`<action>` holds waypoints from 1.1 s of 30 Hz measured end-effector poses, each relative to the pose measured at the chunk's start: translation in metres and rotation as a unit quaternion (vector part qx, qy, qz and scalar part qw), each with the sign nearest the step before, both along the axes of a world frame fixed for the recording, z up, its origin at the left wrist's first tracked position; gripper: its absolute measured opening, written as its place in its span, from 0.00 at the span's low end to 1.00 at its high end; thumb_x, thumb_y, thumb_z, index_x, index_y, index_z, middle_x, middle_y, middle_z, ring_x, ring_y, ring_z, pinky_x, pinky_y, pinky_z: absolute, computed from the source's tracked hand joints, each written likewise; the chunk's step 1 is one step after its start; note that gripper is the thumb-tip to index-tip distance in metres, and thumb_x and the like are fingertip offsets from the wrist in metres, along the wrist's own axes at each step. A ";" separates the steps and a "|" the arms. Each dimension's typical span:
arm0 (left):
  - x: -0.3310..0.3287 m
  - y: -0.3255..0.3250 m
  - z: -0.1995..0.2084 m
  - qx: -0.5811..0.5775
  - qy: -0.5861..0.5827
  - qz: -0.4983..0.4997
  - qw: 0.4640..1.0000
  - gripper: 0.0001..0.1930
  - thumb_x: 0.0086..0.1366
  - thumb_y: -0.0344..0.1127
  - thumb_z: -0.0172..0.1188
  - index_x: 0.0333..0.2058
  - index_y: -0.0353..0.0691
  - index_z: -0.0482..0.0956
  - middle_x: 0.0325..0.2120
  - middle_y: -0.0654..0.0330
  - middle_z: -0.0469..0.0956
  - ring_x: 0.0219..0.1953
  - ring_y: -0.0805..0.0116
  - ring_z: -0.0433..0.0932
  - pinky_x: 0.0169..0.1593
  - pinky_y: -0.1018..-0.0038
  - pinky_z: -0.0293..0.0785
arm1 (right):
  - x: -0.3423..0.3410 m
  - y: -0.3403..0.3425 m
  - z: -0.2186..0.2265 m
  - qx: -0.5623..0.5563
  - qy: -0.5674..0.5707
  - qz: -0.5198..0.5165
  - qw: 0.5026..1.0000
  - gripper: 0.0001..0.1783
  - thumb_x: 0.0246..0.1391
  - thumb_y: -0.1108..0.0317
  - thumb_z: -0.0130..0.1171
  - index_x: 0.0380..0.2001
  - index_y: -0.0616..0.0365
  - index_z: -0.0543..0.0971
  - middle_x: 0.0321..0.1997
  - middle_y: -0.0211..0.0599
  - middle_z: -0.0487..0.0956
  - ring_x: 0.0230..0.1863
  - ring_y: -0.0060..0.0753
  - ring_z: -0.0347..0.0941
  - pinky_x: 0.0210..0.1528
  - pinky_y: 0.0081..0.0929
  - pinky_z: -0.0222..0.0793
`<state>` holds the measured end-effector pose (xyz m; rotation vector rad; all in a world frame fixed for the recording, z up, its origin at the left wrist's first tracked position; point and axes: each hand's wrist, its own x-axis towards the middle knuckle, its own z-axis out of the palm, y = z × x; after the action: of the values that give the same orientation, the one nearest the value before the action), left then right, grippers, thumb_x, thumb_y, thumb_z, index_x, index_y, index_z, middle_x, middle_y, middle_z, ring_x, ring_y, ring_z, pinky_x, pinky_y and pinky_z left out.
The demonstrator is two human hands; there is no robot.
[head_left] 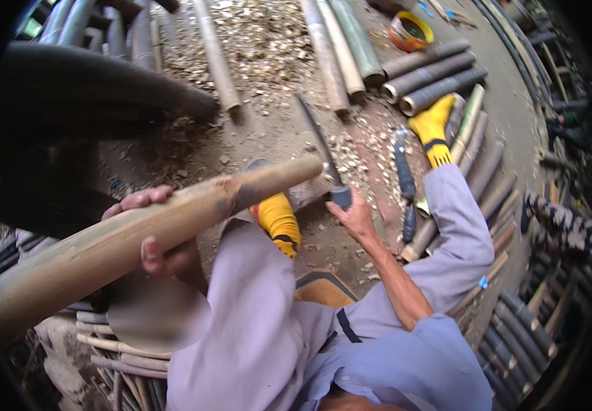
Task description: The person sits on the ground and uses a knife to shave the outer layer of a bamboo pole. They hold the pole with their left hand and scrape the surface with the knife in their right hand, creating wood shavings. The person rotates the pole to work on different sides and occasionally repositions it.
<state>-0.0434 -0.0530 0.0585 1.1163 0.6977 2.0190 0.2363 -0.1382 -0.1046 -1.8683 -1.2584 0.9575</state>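
Note:
A thick peeled bamboo pole (pixel 125 250) slants across the left side, from the lower left up to its tip near the middle. My left hand (pixel 169 257) is wrapped around it from beneath, with fingertips showing over the far side and the thumb on the near side. In my right hand (pixel 356 218) is a knife (pixel 318 135) with a long, dark, slightly curved blade and a dark handle. The blade points up and away, just beyond the pole's tip and apart from it. A black-handled tool (pixel 403 164) lies on the ground to the right, its kind unclear.
Wood chips (pixel 262 48) cover the ground ahead. Several bamboo poles (pixel 351 48) lie at the far middle, and more cut poles (pixel 440 79) on the right. A red-and-yellow tub (pixel 410 31) stands behind them. A large dark trunk-like beam (pixel 97 82) juts in at left. My yellow-socked feet (pixel 434 123) are spread apart.

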 end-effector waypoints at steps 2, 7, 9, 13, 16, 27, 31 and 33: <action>0.015 0.015 0.002 -0.036 0.031 0.125 0.991 0.30 0.48 0.45 0.55 0.50 0.40 0.64 0.38 0.55 0.70 0.42 0.60 0.70 0.52 0.58 0.68 | 0.001 0.005 0.028 0.007 -0.009 -0.019 1.000 0.20 0.46 0.65 0.63 0.41 0.62 0.71 0.28 0.47 0.78 0.28 0.45 0.79 0.31 0.38 0.72; -0.019 -0.038 -0.047 -0.260 -0.274 -0.282 0.882 0.41 0.52 0.46 0.51 0.65 0.41 0.51 0.64 0.45 0.53 0.59 0.44 0.65 0.55 0.48 0.72 | -0.020 0.036 0.056 0.018 0.030 0.093 0.995 0.20 0.45 0.68 0.63 0.41 0.59 0.69 0.28 0.43 0.79 0.30 0.40 0.78 0.33 0.33 0.75; -0.017 -0.046 -0.061 -0.378 -0.365 -0.368 0.768 0.44 0.52 0.47 0.54 0.67 0.41 0.48 0.64 0.44 0.54 0.57 0.43 0.68 0.49 0.48 0.77 | -0.027 0.046 0.061 0.037 -0.010 0.133 0.990 0.21 0.44 0.68 0.63 0.42 0.59 0.69 0.29 0.48 0.79 0.30 0.47 0.79 0.33 0.36 0.76; -0.029 -0.053 -0.088 -0.544 -0.047 -0.454 0.704 0.45 0.49 0.40 0.63 0.64 0.35 0.51 0.55 0.44 0.65 0.51 0.52 0.73 0.46 0.60 0.79 | -0.036 0.065 0.053 0.053 -0.078 0.257 0.962 0.22 0.43 0.67 0.63 0.41 0.60 0.67 0.28 0.54 0.78 0.31 0.57 0.78 0.32 0.43 0.74; -0.030 -0.049 -0.075 -0.564 0.167 -0.442 0.678 0.45 0.48 0.39 0.66 0.63 0.34 0.53 0.54 0.47 0.66 0.54 0.58 0.70 0.53 0.65 0.72 | -0.038 0.067 0.044 0.072 -0.158 0.357 0.918 0.23 0.43 0.67 0.63 0.40 0.60 0.64 0.25 0.54 0.76 0.28 0.59 0.76 0.30 0.46 0.74; -0.041 -0.066 -0.068 -0.489 0.316 -0.379 0.719 0.41 0.50 0.39 0.66 0.61 0.34 0.58 0.55 0.53 0.67 0.57 0.65 0.65 0.62 0.70 0.59 | -0.042 0.118 0.039 0.004 -0.192 0.395 0.898 0.23 0.45 0.68 0.64 0.39 0.60 0.61 0.24 0.53 0.77 0.25 0.57 0.77 0.27 0.47 0.76; -0.052 -0.063 -0.077 -0.500 0.313 -0.395 0.704 0.41 0.50 0.39 0.65 0.61 0.34 0.58 0.55 0.53 0.67 0.57 0.66 0.65 0.62 0.71 0.59 | -0.037 0.123 0.006 0.001 -0.167 0.333 0.928 0.20 0.45 0.70 0.61 0.36 0.60 0.60 0.23 0.55 0.76 0.24 0.56 0.77 0.26 0.44 0.77; -0.057 -0.063 -0.080 -0.508 0.309 -0.398 0.699 0.40 0.51 0.40 0.65 0.61 0.34 0.59 0.55 0.53 0.67 0.57 0.66 0.65 0.62 0.71 0.59 | -0.025 0.154 -0.001 -0.054 -0.086 0.250 0.963 0.18 0.46 0.71 0.59 0.34 0.60 0.60 0.22 0.54 0.76 0.21 0.52 0.77 0.24 0.39 0.78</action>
<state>-0.1000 -0.1156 -0.0216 1.0483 1.1703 0.2972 0.2114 0.0158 -0.1053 -1.7773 -1.8738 1.1553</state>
